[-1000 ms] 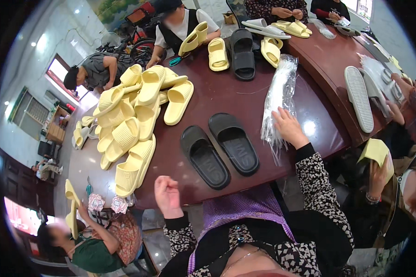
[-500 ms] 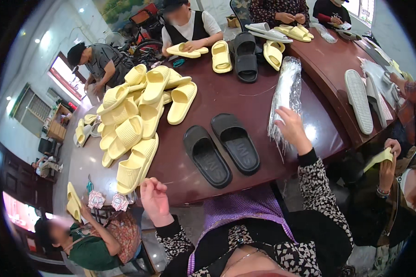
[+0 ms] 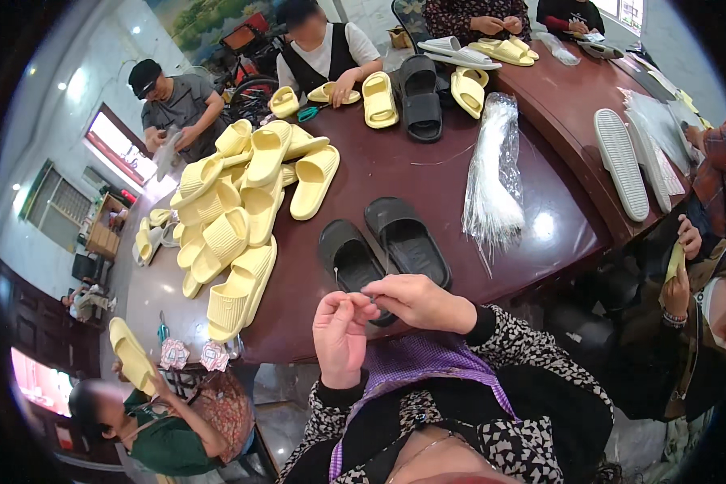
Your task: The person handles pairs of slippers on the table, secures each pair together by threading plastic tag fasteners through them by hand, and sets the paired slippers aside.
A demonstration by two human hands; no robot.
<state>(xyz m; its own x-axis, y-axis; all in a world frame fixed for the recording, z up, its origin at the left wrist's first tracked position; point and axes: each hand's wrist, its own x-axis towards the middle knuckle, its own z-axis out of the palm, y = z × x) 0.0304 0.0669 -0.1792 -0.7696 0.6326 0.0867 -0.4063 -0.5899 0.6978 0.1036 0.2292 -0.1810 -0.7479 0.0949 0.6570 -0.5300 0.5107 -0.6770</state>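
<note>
A pale-walled room surrounds a glossy dark red table point(image 3: 427, 173), its edges bent by the wide lens, with several people working around it. A pair of black slippers point(image 3: 419, 234) lies side by side at the centre of the frame, toes toward the top, the heels partly hidden behind the wearer's hands. Just there, the left hand point(image 3: 340, 335) and the right hand point(image 3: 427, 305) meet, fingertips pinched together on a thin strand point(image 3: 336, 278) whose fine ends stick up in front of the slippers; it is too fine to tell which hand bears more of it. Right of centre, a bundle of white strands point(image 3: 496, 169) lies in clear wrap, its loose ends fanned toward the bottom. Left of centre rises a heap of yellow slippers point(image 3: 226, 230). Near the top, another black slipper point(image 3: 422, 101) lies between a yellow slipper point(image 3: 380, 101) and a smaller-looking one point(image 3: 469, 90), with teal-handled scissors point(image 3: 307, 114) off to their left beside a person in a black vest point(image 3: 323, 52). At the lower left, a person in green point(image 3: 165, 436) holds up a pale yellow slipper point(image 3: 133, 355). At the right, a ribbed grey sole point(image 3: 621, 161) faces upward.
</note>
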